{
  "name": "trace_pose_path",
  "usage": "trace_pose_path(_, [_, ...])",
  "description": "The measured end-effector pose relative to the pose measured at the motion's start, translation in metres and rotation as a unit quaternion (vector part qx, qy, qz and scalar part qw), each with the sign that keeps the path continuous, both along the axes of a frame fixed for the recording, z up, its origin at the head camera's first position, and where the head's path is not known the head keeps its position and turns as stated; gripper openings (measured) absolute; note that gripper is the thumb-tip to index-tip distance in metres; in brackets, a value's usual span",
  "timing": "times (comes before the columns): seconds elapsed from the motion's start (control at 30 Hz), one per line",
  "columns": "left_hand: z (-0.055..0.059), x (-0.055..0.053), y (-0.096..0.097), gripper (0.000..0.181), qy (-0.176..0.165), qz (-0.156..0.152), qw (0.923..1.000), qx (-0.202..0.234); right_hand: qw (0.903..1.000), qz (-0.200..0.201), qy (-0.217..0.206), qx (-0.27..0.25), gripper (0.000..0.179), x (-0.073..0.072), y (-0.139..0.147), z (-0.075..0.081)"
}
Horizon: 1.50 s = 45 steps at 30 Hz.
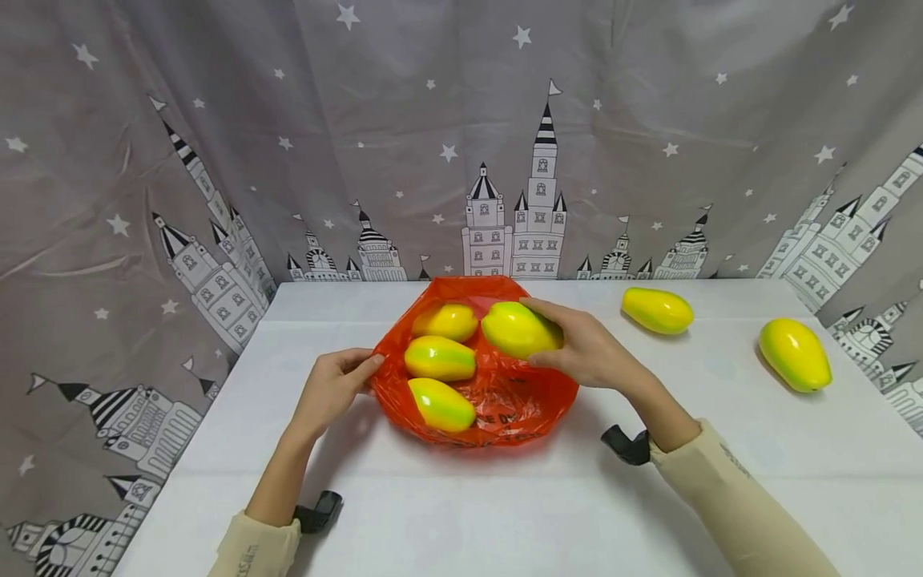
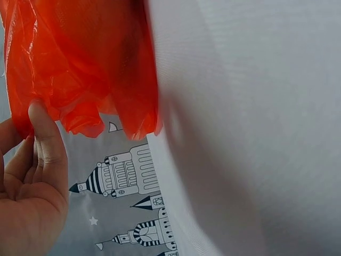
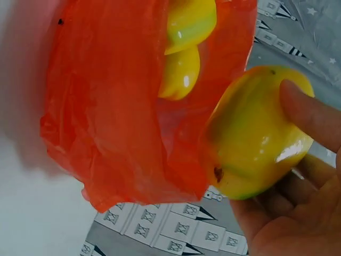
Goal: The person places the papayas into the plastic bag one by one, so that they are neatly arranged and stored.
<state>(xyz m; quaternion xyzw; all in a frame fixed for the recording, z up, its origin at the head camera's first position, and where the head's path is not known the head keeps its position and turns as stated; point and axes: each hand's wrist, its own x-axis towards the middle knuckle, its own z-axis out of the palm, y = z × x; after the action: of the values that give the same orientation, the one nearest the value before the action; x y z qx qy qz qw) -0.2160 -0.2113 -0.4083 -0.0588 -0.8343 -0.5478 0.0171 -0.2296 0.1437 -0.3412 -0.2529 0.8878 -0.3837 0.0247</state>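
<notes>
A red plastic bag [image 1: 519, 409] lies with its mouth spread wide on the white table. Inside, along its left side, rest three yellow-green mangoes [image 1: 441, 358]. The left hand [image 1: 333, 385] pinches the bag's left rim between thumb and fingers; the left wrist view shows the thumb [image 2: 47, 133] pressed on the red plastic. Over the right part of the bag's mouth, the right hand [image 1: 587, 344] grips another mango [image 1: 515, 328]. In the right wrist view, thumb and fingers wrap around this mango [image 3: 256, 133], right by the bag's edge.
Two more mangoes lie on the table to the right, one farther back [image 1: 658, 311] and one nearer the right edge [image 1: 796, 354]. A grey curtain [image 1: 404, 120] with castles and stars hangs behind the white table [image 1: 461, 513] and along its sides.
</notes>
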Motion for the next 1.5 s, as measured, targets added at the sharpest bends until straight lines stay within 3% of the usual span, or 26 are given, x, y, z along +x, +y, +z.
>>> trace_pose_path(0.17, [0.000,0.000,-0.001,0.034,0.000,0.001,1.0000,-0.001,0.9997,0.021,0.005,-0.007,0.069,-0.012,-0.009,-0.004])
trace_pose_path(0.97, [-0.001,0.000,-0.002,0.032,-0.009,0.004,1.0000,-0.002,0.9955,-0.003,-0.015,0.093,0.071,-0.046,-0.031,-0.026])
trace_pose_path(1.5, [0.002,0.002,-0.002,0.033,-0.011,0.007,0.9999,-0.003,0.9951,0.016,-0.052,0.082,0.066,-0.069,-0.019,-0.041])
